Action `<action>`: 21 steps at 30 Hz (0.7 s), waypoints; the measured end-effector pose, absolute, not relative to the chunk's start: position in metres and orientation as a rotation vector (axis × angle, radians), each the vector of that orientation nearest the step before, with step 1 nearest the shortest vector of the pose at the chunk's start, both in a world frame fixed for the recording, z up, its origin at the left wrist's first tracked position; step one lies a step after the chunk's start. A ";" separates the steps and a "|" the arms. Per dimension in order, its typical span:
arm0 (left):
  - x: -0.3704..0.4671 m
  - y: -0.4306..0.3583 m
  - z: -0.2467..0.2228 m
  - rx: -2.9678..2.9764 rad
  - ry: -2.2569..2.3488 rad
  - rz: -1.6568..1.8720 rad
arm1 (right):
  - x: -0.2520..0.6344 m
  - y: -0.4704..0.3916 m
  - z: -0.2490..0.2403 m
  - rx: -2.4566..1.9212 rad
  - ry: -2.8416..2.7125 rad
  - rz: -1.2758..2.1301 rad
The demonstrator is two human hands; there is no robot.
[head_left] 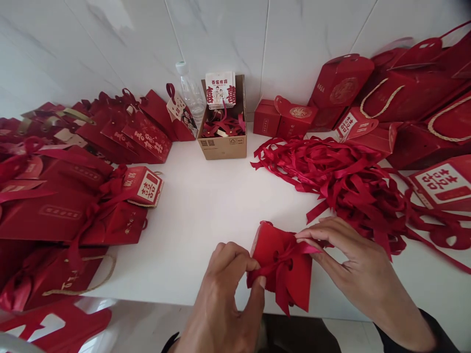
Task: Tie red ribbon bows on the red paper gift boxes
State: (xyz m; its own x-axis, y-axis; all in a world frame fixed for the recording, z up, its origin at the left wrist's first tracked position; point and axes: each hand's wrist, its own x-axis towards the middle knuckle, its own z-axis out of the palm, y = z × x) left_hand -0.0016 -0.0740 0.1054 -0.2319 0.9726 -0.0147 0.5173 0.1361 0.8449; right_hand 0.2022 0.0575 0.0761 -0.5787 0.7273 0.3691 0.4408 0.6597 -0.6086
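Observation:
A small red gift box sits near the front edge of the white table, with a red ribbon tied through the holes in its top. My left hand pinches the ribbon at the box's left side, thumb and forefinger together. On the right, the thumb and forefinger of my right hand close on another part of the same ribbon, whose pink end shows beside the fingers. One ribbon tail hangs down the front of the box. Just beyond my right hand lies a heap of loose red ribbons.
Red gift boxes crowd the left side, some with bows. More red boxes stand at the back right. A cardboard box holding cards and ribbon pieces stands by the tiled wall, next to a plastic bottle. A red stool is below left.

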 end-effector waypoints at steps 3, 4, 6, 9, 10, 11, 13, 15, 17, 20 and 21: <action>-0.006 -0.075 0.109 1.448 1.809 0.975 | 0.207 0.054 0.080 -0.990 -2.263 0.615; -0.008 -0.073 0.111 1.454 1.790 0.983 | 0.209 0.051 0.083 -1.057 -2.211 0.623; -0.013 -0.066 0.115 1.469 1.736 1.024 | 0.210 0.042 0.091 -1.185 -2.060 0.625; -0.016 -0.047 0.117 1.522 1.626 1.057 | 0.207 0.025 0.101 -1.112 -2.095 0.598; -0.016 -0.039 0.116 1.550 1.593 1.037 | 0.204 0.019 0.102 -1.029 -2.193 0.581; -0.015 -0.032 0.115 1.574 1.565 1.003 | 0.200 0.014 0.102 -0.940 -2.294 0.558; -0.013 -0.021 0.113 1.593 1.528 0.954 | 0.192 0.005 0.097 -0.836 -2.417 0.492; -0.012 -0.014 0.110 1.540 1.520 0.951 | 0.185 -0.001 0.091 -0.845 -2.437 0.446; -0.012 -0.011 0.107 1.461 1.509 0.983 | 0.182 -0.003 0.087 -0.868 -2.422 0.434; -0.013 -0.010 0.104 1.386 1.487 1.023 | 0.181 -0.003 0.088 -0.864 -2.421 0.465; -0.014 -0.010 0.104 1.371 1.483 1.034 | 0.181 -0.002 0.090 -0.857 -2.420 0.471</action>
State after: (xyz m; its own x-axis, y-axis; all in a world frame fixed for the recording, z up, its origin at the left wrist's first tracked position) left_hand -0.0140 -0.0102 0.1035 -0.0430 0.9979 -0.0486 0.2997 0.0592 0.9522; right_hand 0.1810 -0.0024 0.0896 -0.6613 0.6582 0.3597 0.4753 0.7387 -0.4779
